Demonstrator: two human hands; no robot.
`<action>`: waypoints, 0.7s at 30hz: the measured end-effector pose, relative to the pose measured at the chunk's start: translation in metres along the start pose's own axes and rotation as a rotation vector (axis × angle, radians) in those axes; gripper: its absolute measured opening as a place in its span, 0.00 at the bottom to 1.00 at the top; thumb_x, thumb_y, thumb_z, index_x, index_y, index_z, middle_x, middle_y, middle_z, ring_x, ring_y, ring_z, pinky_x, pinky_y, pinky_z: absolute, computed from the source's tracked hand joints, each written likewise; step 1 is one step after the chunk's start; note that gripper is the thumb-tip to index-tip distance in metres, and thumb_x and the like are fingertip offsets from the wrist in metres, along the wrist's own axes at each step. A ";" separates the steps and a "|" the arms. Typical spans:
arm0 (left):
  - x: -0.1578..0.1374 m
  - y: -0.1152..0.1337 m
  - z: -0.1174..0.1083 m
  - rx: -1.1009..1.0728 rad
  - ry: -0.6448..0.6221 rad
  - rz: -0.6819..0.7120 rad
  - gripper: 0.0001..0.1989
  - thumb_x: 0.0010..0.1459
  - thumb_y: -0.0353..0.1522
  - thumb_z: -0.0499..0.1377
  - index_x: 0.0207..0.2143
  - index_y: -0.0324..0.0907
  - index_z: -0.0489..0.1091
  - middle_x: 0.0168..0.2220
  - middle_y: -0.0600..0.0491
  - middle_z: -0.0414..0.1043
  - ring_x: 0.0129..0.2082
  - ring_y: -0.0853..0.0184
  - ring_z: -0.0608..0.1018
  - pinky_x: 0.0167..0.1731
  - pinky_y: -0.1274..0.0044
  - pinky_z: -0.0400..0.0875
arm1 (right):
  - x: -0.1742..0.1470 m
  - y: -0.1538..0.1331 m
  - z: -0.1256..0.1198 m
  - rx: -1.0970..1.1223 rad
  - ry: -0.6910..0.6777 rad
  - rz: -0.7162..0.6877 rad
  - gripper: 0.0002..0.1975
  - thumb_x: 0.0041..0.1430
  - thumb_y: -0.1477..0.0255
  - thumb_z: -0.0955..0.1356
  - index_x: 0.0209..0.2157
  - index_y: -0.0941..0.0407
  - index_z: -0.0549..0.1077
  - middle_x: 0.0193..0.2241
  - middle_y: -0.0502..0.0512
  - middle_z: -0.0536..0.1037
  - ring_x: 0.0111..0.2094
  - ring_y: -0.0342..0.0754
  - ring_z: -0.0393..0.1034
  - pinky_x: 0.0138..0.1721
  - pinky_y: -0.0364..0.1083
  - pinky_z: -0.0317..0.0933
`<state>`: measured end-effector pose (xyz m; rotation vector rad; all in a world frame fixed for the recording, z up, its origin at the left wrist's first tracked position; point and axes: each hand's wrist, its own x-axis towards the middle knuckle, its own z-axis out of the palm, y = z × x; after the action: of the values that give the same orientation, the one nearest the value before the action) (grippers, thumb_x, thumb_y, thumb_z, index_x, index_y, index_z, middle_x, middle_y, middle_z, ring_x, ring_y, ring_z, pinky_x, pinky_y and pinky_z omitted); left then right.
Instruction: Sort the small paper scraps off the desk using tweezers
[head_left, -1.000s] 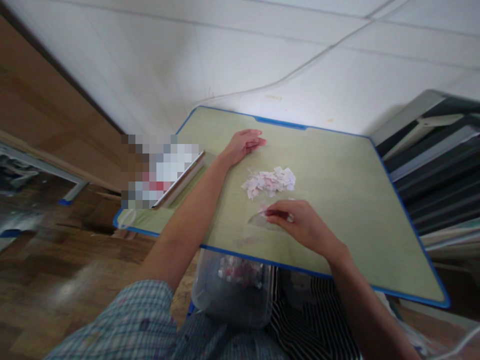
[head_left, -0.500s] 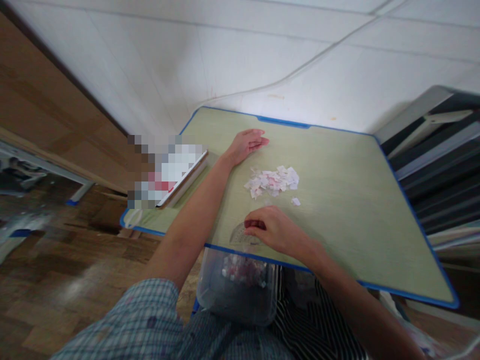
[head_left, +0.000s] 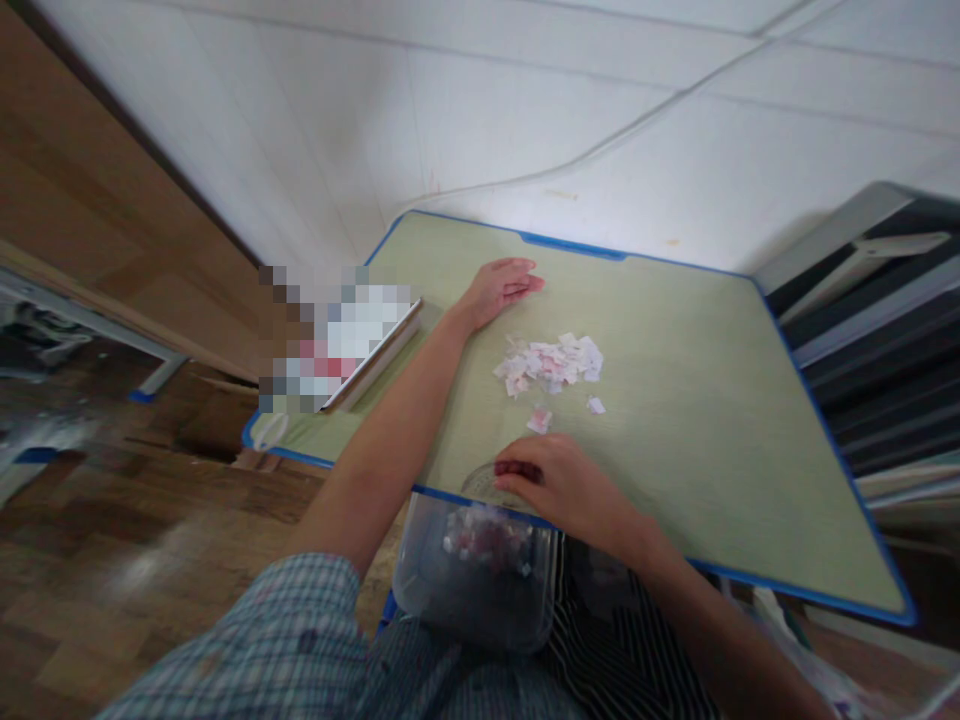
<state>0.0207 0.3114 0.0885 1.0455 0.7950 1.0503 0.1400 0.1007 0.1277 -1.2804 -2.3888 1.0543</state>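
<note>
My right hand [head_left: 551,478] is closed on a clear, rounded plate with fine markings, a protractor [head_left: 478,484], held at the table's front edge. Just beyond its knuckles lies a pinkish paper piece [head_left: 539,419]. Farther back is a loose pile of small white and pink paper pieces [head_left: 553,362], with one white piece [head_left: 595,404] apart at the pile's front right. My left hand [head_left: 501,288] rests on the table behind the pile, its fingers stretched out and nothing in it. Below the front edge, a clear plastic tub [head_left: 472,595] holds similar small pieces.
The pale green folding table [head_left: 697,430] has a blue rim and stands against a white wall. At its left sits a box-like object [head_left: 379,355], partly blurred out. A large brown board [head_left: 112,200] is at the left, dark folded frames [head_left: 885,330] at the right.
My right hand has drawn the protractor nearer to the front edge, above the tub. A pinkish paper piece now shows between the hand and the pile. My left hand stays in place.
</note>
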 end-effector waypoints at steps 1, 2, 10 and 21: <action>0.000 0.000 0.000 -0.005 0.001 0.001 0.06 0.54 0.30 0.55 0.36 0.38 0.67 0.29 0.51 0.75 0.37 0.69 0.78 0.49 0.74 0.64 | -0.002 -0.001 0.000 0.010 0.003 0.000 0.06 0.54 0.78 0.67 0.26 0.59 0.76 0.23 0.52 0.77 0.24 0.41 0.67 0.28 0.40 0.57; 0.000 0.000 0.000 -0.010 0.000 0.003 0.06 0.54 0.30 0.55 0.35 0.38 0.67 0.29 0.51 0.75 0.37 0.69 0.78 0.49 0.75 0.65 | -0.005 -0.002 -0.001 0.022 0.008 0.000 0.06 0.54 0.77 0.67 0.26 0.59 0.76 0.24 0.52 0.78 0.25 0.41 0.68 0.29 0.40 0.58; 0.001 -0.001 -0.001 -0.016 -0.008 0.010 0.08 0.53 0.32 0.56 0.36 0.37 0.67 0.30 0.49 0.75 0.37 0.67 0.78 0.48 0.74 0.65 | -0.013 0.014 -0.019 -0.034 0.191 0.060 0.05 0.54 0.76 0.67 0.29 0.58 0.77 0.26 0.53 0.79 0.25 0.42 0.69 0.28 0.41 0.61; -0.001 0.001 0.001 -0.007 -0.003 0.001 0.07 0.54 0.31 0.54 0.35 0.38 0.67 0.29 0.51 0.75 0.37 0.69 0.77 0.48 0.75 0.65 | -0.019 0.008 -0.001 0.000 0.078 0.089 0.05 0.54 0.77 0.67 0.28 0.58 0.77 0.27 0.53 0.80 0.28 0.44 0.72 0.32 0.42 0.62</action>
<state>0.0210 0.3102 0.0897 1.0410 0.7881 1.0516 0.1562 0.0893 0.1256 -1.4129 -2.2942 1.0087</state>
